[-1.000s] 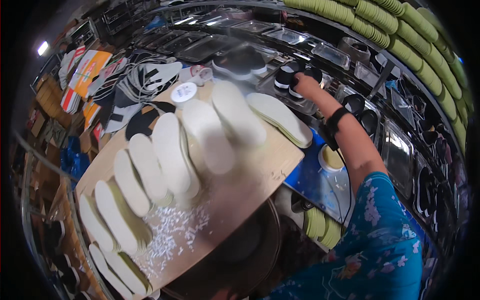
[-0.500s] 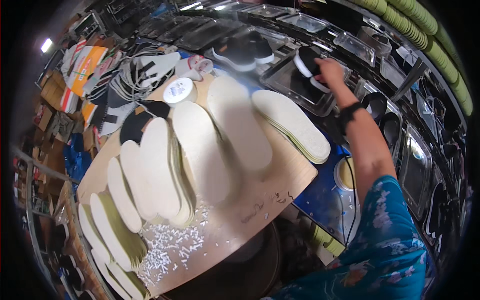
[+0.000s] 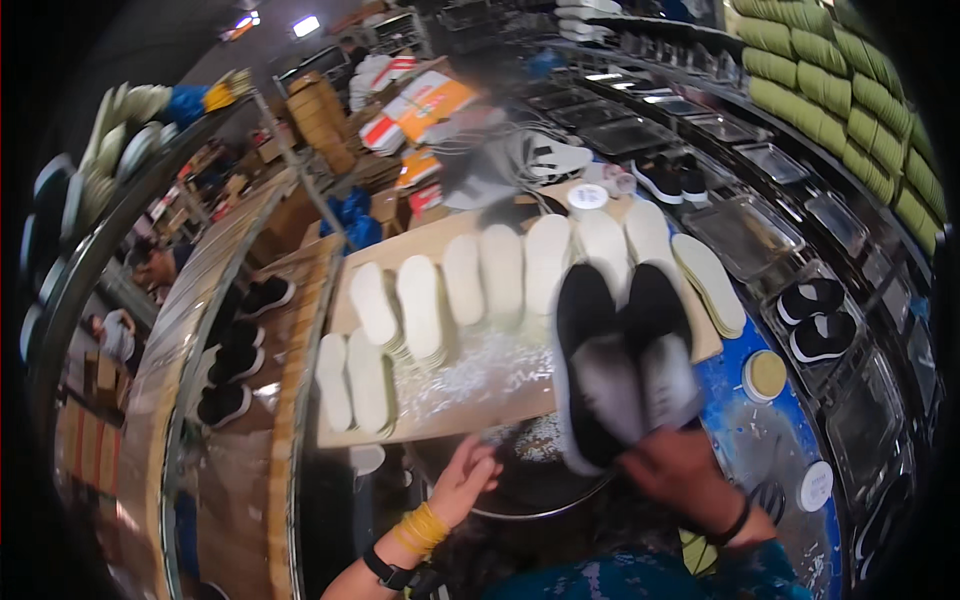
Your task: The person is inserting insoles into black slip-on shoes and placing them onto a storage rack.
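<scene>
Head view: right hand (image 3: 672,472) at four o'clock grips two low black fabric-looking shoes (image 3: 595,370) together, probably so the left hand (image 3: 466,482), loosely half-spread at six, is free.

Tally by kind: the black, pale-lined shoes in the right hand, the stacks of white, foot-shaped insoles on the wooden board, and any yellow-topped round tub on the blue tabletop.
Black, pale-lined shoes, right hand: 2
Stacks of white, foot-shaped insoles: 10
Yellow-topped round tub: 1
Total: 13
</scene>
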### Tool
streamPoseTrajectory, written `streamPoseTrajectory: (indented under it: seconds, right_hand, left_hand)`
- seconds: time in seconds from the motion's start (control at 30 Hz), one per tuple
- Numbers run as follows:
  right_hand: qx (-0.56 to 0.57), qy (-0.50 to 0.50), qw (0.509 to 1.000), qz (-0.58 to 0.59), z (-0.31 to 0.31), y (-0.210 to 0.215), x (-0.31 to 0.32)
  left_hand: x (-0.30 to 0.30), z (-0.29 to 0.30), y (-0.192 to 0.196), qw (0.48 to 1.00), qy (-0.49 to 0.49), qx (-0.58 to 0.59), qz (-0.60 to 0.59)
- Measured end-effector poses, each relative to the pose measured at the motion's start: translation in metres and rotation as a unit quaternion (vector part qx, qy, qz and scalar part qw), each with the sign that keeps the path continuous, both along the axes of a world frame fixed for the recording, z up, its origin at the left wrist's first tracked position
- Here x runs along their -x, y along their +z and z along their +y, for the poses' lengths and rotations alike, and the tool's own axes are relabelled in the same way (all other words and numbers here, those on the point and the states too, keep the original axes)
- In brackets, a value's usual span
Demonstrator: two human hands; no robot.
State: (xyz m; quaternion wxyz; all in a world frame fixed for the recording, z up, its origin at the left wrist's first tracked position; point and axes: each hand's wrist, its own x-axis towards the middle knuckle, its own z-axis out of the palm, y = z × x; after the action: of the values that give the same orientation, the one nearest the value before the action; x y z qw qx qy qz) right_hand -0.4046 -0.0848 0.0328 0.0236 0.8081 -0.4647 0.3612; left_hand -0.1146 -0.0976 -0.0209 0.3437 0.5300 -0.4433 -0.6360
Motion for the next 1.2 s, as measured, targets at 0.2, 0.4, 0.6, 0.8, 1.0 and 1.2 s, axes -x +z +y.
streamPoseTrajectory:
  seconds: [0.2, 0.4, 0.6, 0.8, 1.0, 1.2]
  right_hand:
    - [-0.025, 0.249, 0.962, 0.108, 0.040, -0.092, -0.117]
    - [-0.406, 0.112, 0.902, -0.092, 0.049, -0.072, -0.089]
    - [-0.238, -0.449, 0.850, 0.135, 0.072, -0.174, 0.169]
    - [-0.354, -0.520, 0.768, 0.115, 0.120, -0.252, 0.285]
    - [-0.290, -0.477, 0.829, 0.036, 0.128, -0.275, 0.285]
    - [-0.215, -0.465, 0.858, -0.038, 0.180, -0.258, 0.286]
  left_hand:
    - [-0.002, 0.034, -0.063, 0.960, 0.205, 0.145, -0.125]
    - [-0.039, 0.056, -0.068, 0.818, 0.093, 0.311, -0.476]
    - [-0.009, 0.031, -0.013, 0.848, -0.094, 0.112, -0.509]
    - [0.028, 0.015, -0.054, 0.825, -0.034, 0.179, -0.535]
    - [0.035, 0.005, -0.086, 0.811, -0.112, 0.136, -0.557]
    - [0.024, 0.003, -0.084, 0.787, -0.117, 0.178, -0.580]
